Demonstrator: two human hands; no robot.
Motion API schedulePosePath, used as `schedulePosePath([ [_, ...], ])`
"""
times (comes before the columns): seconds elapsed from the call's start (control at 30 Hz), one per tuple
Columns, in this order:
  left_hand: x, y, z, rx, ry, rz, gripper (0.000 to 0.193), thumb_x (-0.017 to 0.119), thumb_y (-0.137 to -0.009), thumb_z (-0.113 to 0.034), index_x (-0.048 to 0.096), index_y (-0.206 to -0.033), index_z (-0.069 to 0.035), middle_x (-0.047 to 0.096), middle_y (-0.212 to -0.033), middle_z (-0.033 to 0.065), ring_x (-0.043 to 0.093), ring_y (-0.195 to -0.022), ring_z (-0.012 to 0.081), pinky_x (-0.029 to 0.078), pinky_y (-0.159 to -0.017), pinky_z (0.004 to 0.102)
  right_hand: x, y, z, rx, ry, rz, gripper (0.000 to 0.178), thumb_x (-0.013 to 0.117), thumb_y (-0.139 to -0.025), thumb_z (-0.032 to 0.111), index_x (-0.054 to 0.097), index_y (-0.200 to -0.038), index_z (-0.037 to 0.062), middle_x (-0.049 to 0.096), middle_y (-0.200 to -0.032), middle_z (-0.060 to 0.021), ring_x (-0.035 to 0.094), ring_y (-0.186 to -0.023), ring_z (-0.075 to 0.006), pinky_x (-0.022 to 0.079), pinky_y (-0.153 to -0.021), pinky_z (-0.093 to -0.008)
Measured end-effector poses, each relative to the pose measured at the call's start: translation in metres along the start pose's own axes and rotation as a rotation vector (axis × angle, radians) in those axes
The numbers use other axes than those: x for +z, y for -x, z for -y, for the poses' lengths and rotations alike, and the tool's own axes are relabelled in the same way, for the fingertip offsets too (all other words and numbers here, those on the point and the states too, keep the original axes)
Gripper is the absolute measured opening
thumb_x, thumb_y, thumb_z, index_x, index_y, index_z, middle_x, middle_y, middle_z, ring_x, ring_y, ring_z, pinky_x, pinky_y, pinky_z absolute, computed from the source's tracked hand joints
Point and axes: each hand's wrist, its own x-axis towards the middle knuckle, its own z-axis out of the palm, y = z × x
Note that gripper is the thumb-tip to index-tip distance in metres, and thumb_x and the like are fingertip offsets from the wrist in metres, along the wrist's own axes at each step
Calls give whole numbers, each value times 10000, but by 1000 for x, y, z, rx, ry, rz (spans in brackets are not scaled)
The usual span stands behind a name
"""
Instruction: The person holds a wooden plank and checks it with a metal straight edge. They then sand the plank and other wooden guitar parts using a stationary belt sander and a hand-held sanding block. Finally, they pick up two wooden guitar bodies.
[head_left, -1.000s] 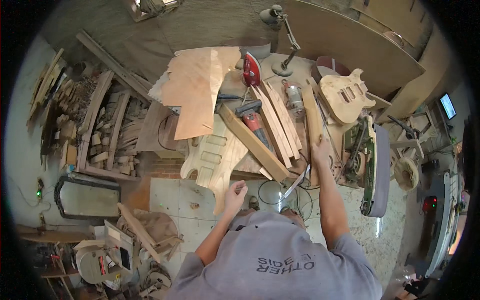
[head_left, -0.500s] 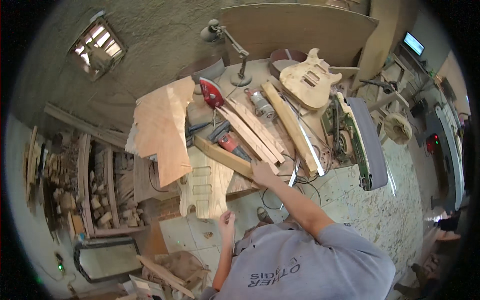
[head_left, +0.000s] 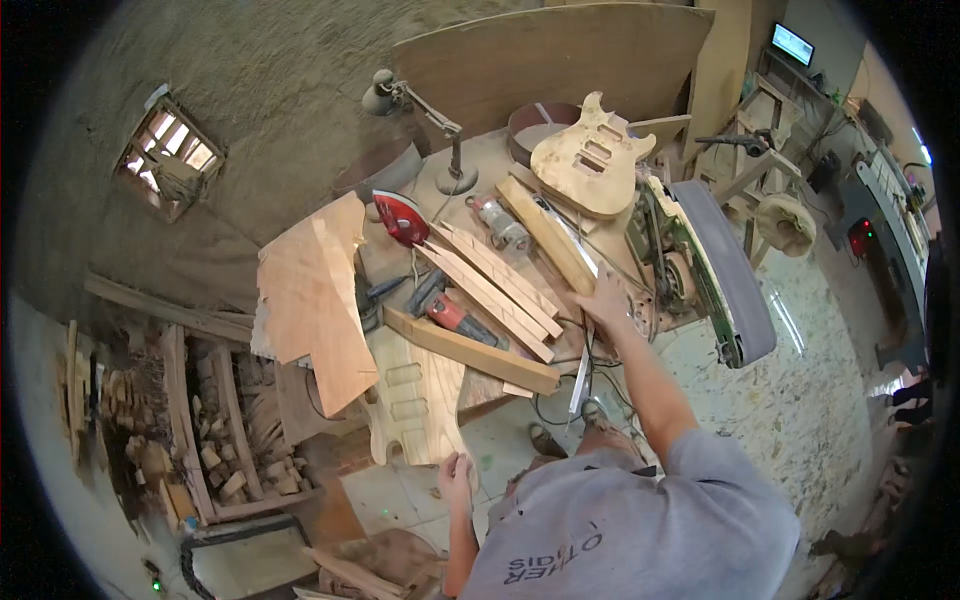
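Note:
My left hand (head_left: 455, 477) is closed at the lower corner of a pale guitar body (head_left: 412, 400) with routed cavities, which juts past the bench's near edge. My right hand (head_left: 608, 302) reaches across the bench, fingers round the near end of a thick wooden bar (head_left: 545, 235); its fingertips are partly hidden. Beside that bar lies a long metal straightedge (head_left: 582, 375). Another wooden bar (head_left: 470, 350) lies across the upper end of the guitar body. Between the two bars are several thin wood strips (head_left: 490, 285) and a red power tool (head_left: 458, 318).
A red iron (head_left: 401, 217), a desk lamp (head_left: 456, 180) and a second guitar body (head_left: 592, 155) stand or lie farther back. To the right is a belt sander (head_left: 725, 270). A thin wood sheet (head_left: 310, 290) overhangs at left. Cables (head_left: 548, 408) hang off the near edge.
My right hand has left the bar beside the guitar body and moved right to the other thick bar. My left hand stays by the guitar body's corner. The whole view has shifted.

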Motion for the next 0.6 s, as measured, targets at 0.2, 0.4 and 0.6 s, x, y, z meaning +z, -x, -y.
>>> schedulePosePath([
  [0.2, 11, 15, -27, -82, -2, -104, 399, 684, -939, -233, 598, -1224, 32, 676, -1009, 79, 643, -876, 139, 481, -730, 259, 26, -18, -21, 135, 82, 272, 885, 679, -695, 167, 285, -1468, -12, 607, -1188, -329, 627, -1067, -477, 519, -927, -510],
  [0.4, 39, 15, -29, -79, 2, -68, 362, 675, -945, -228, 620, -1192, 31, 683, -976, 79, 646, -880, 147, 479, -733, 264, 13, -37, -39, 62, 6, 405, 648, 742, -737, 293, 459, -1239, -3, 647, -1089, -323, 653, -1019, -436, 519, -894, -511],
  [0.6, 78, 16, -52, -13, -82, -41, 356, 652, -957, -226, 624, -1175, 54, 690, -974, 89, 653, -879, 150, 488, -760, 260, -5, -26, -41, 69, -64, 372, 609, 765, -766, 400, 543, -1115, -47, 667, -1029, -298, 662, -985, -423, 532, -830, -507],
])
